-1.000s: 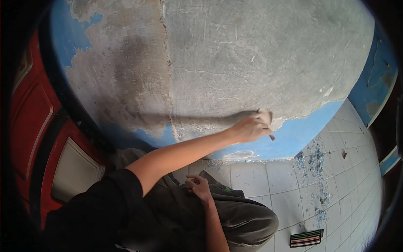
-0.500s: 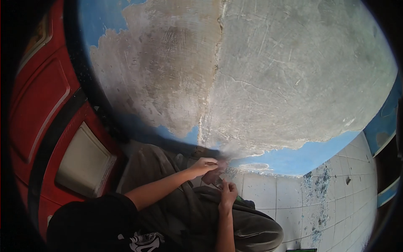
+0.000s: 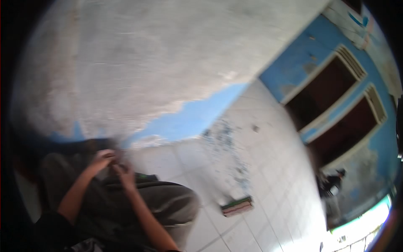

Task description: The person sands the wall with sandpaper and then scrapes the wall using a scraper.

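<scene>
Close together over my lap are my left hand [image 3: 103, 160] and my right hand [image 3: 125, 176], both with curled fingers. A small reddish-brown sheet [image 3: 120, 158], which looks like sandpaper, is pinched between them; motion blur hides most of its outline. Just beyond my hands rises the wall [image 3: 159, 63], scraped to bare grey plaster, with a ragged strip of blue paint [image 3: 180, 119] along its foot. My bent knee [image 3: 178, 201] is right of my right hand.
On the white tiled floor [image 3: 214, 233] lies a broom head [image 3: 237, 206] with a green top and reddish bristles. Blue paint flakes [image 3: 228, 145] are scattered along the tiles. To the right, another person [image 3: 331, 185] is near a blue wall with dark window openings [image 3: 321, 92].
My view has swung right, bringing the broom head, the windows and another person into sight; the red door has gone out. My hands have come closer together around the sheet.
</scene>
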A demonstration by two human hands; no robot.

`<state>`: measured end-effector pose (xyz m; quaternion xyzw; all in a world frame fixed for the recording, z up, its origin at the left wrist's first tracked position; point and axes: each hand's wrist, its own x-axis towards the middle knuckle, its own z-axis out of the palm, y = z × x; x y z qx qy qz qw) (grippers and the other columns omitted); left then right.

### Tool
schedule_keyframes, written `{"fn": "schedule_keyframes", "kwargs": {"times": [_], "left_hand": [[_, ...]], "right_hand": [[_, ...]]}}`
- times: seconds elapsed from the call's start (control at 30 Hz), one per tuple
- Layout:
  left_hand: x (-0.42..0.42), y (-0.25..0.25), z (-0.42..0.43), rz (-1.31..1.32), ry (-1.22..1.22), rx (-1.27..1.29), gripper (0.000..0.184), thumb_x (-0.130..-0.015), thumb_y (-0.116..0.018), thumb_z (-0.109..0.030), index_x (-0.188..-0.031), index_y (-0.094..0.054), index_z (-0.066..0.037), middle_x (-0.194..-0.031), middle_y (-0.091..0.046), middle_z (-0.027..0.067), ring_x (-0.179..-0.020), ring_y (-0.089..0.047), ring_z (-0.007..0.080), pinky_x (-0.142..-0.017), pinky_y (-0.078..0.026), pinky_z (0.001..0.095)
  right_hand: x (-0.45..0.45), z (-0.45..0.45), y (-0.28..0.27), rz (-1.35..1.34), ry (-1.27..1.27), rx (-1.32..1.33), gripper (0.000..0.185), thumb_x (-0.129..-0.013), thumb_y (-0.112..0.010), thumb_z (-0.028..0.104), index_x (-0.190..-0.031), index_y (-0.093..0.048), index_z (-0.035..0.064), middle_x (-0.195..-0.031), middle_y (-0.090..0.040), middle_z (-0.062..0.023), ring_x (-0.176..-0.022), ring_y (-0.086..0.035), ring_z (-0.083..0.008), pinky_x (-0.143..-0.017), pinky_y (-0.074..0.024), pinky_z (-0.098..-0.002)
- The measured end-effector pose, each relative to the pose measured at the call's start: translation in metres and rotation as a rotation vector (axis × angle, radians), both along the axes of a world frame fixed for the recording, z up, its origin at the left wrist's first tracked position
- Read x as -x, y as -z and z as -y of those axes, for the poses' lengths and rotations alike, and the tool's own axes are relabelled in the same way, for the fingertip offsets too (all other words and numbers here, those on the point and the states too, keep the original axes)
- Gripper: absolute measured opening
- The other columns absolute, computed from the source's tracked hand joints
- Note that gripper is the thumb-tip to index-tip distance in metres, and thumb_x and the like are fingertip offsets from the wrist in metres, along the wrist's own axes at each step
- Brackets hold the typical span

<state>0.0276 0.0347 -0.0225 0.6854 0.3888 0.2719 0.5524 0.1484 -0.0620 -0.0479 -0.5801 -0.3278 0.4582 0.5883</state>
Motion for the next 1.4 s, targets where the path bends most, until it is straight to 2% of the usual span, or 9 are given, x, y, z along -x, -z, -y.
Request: {"fn": "schedule_keyframes", "kwargs": {"times": [0.2,0.37,0.57,0.7,0.73,0.83,1.1,1.2,1.4], "left_hand": [[-0.007,0.034,-0.012,0.116,-0.015,0.212,0.017,-0.080,-0.057,-0.004,-0.097,-0.057,-0.003,-0.086,-0.062,0.0047,-0.076,-0.059,0.0115,-0.060,-0.049,0.0244],[-0.018,-0.023,0.016,0.141,0.008,0.234,0.019,-0.081,-0.057,-0.006,-0.100,-0.057,-0.003,-0.087,-0.063,0.0058,-0.074,-0.060,0.0130,-0.058,-0.050,0.0264],[-0.024,-0.028,0.024,0.120,0.030,0.248,0.019,-0.080,-0.058,-0.007,-0.098,-0.058,-0.003,-0.085,-0.063,0.0051,-0.071,-0.059,0.0121,-0.057,-0.049,0.0261],[-0.022,-0.026,0.023,0.121,0.027,0.251,0.018,-0.080,-0.059,-0.008,-0.097,-0.059,-0.002,-0.083,-0.063,0.0046,-0.069,-0.059,0.0114,-0.056,-0.049,0.0259],[-0.022,-0.026,0.021,0.127,0.025,0.252,0.018,-0.080,-0.059,-0.009,-0.097,-0.060,-0.002,-0.083,-0.063,0.0045,-0.069,-0.059,0.0113,-0.055,-0.049,0.0258],[-0.022,-0.022,0.019,0.159,0.014,0.259,0.018,-0.079,-0.060,-0.009,-0.096,-0.060,-0.002,-0.081,-0.062,0.0041,-0.067,-0.058,0.0108,-0.055,-0.048,0.0256],[-0.016,-0.003,0.004,0.244,0.002,0.272,0.018,-0.078,-0.062,-0.012,-0.094,-0.063,-0.002,-0.078,-0.062,0.0032,-0.063,-0.058,0.0095,-0.053,-0.048,0.0252],[-0.014,-0.017,0.007,0.200,-0.037,0.354,0.019,-0.077,-0.062,-0.011,-0.094,-0.062,-0.001,-0.075,-0.061,0.0030,-0.064,-0.057,0.0095,-0.055,-0.046,0.0244],[-0.012,-0.015,0.008,0.184,-0.034,0.323,0.020,-0.077,-0.062,-0.011,-0.094,-0.062,0.000,-0.075,-0.061,0.0034,-0.065,-0.056,0.0100,-0.057,-0.045,0.0242]], "right_hand": [[0.001,-0.008,0.049,-0.259,0.088,-0.071,0.067,-0.077,-0.070,0.019,-0.130,-0.032,0.0013,-0.121,-0.049,-0.0181,-0.106,-0.050,-0.0202,-0.086,-0.0436,-0.0281],[-0.046,0.047,-0.078,-0.472,0.416,-0.255,0.077,-0.083,-0.060,0.013,-0.141,-0.009,0.0109,-0.128,-0.042,-0.0185,-0.105,-0.051,-0.0201,-0.083,-0.0447,-0.0272],[-0.125,0.146,-0.248,0.092,0.956,-0.753,0.069,-0.091,-0.041,0.023,-0.141,0.006,0.0138,-0.137,-0.029,-0.0249,-0.119,-0.041,-0.0378,-0.100,-0.0326,-0.0489],[-0.099,0.169,-0.298,0.580,1.082,-0.851,0.076,-0.087,-0.042,0.023,-0.140,0.012,0.0155,-0.131,-0.036,-0.0244,-0.105,-0.052,-0.0331,-0.085,-0.0462,-0.0408],[-0.098,0.166,-0.296,0.590,1.068,-0.862,0.076,-0.087,-0.042,0.023,-0.140,0.012,0.0155,-0.131,-0.036,-0.0244,-0.105,-0.052,-0.0331,-0.085,-0.0462,-0.0408],[-0.099,0.136,-0.254,0.347,0.572,-0.789,0.028,-0.091,-0.040,0.004,-0.117,-0.046,-0.0034,-0.117,-0.051,-0.0207,-0.100,-0.055,-0.0244,-0.079,-0.0463,-0.0330],[-0.024,0.032,-0.094,-0.271,-0.225,0.198,0.029,-0.089,-0.046,0.015,-0.115,-0.048,0.0036,-0.104,-0.055,-0.0075,-0.090,-0.056,-0.0166,-0.077,-0.0462,-0.0318],[-0.023,0.013,-0.005,-0.607,-0.304,0.003,0.032,-0.087,-0.047,0.014,-0.119,-0.046,0.0071,-0.099,-0.053,-0.0027,-0.092,-0.053,-0.0131,-0.083,-0.0435,-0.0324],[-0.023,0.025,0.006,-0.705,-0.144,0.026,0.032,-0.088,-0.050,0.019,-0.118,-0.048,0.0087,-0.105,-0.054,0.0000,-0.096,-0.052,-0.0114,-0.088,-0.0407,-0.0323]]}}
